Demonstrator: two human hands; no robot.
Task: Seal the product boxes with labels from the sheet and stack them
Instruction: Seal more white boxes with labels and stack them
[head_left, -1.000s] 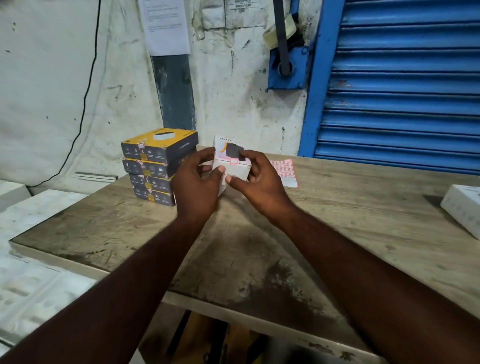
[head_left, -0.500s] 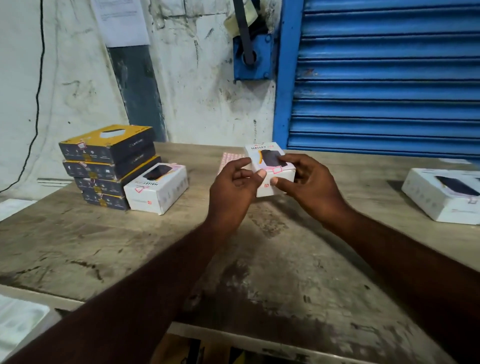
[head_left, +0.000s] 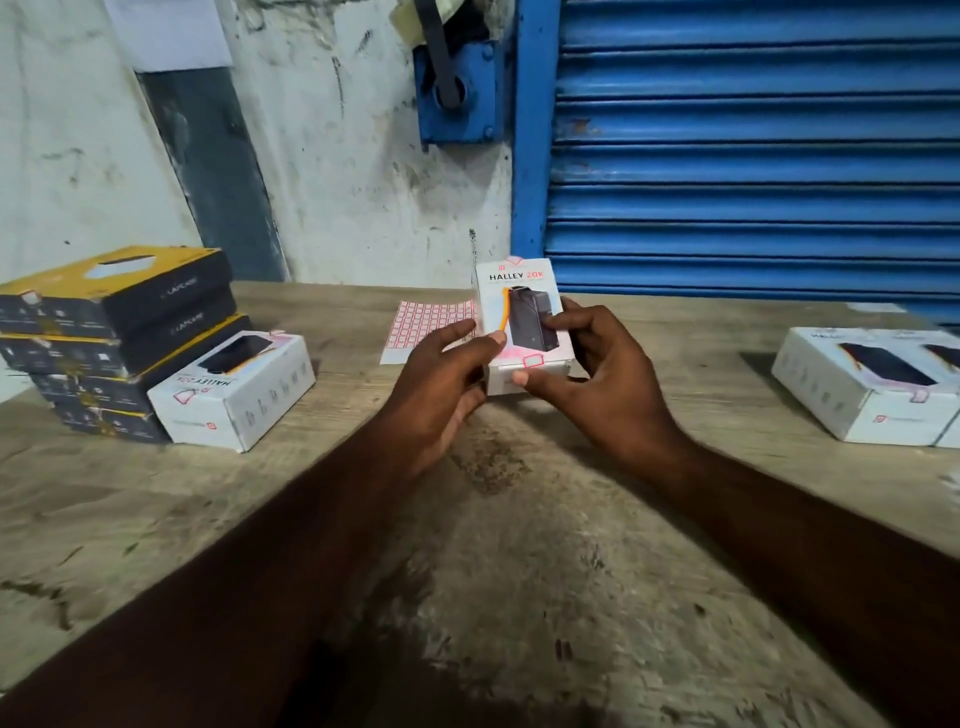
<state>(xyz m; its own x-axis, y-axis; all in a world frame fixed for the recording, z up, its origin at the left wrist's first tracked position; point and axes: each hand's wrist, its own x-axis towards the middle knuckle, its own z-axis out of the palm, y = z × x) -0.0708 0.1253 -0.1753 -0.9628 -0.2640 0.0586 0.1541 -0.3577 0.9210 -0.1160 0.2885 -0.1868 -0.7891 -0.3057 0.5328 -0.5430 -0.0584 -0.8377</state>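
Observation:
A white product box (head_left: 519, 304) marked HALLEY 20K is held above the wooden table (head_left: 519, 519), its printed face towards me. My left hand (head_left: 441, 379) grips its left side, thumb on the front face. My right hand (head_left: 608, 384) grips the right side, thumb pressing the near end flap by a red-edged label. The sheet of red-bordered labels (head_left: 431, 327) lies flat behind my left hand. Another white box (head_left: 234, 389) lies at the left beside a stack of dark yellow-topped boxes (head_left: 114, 332).
More white boxes (head_left: 872, 389) lie at the table's right edge. A blue roller shutter (head_left: 753, 145) and a stained white wall (head_left: 337, 156) stand behind the table. The table's near edge is out of frame below my arms.
The view has swung right, bringing the white boxes at left and right into sight. The held box has turned so its printed face stands up towards me, both hands still on it.

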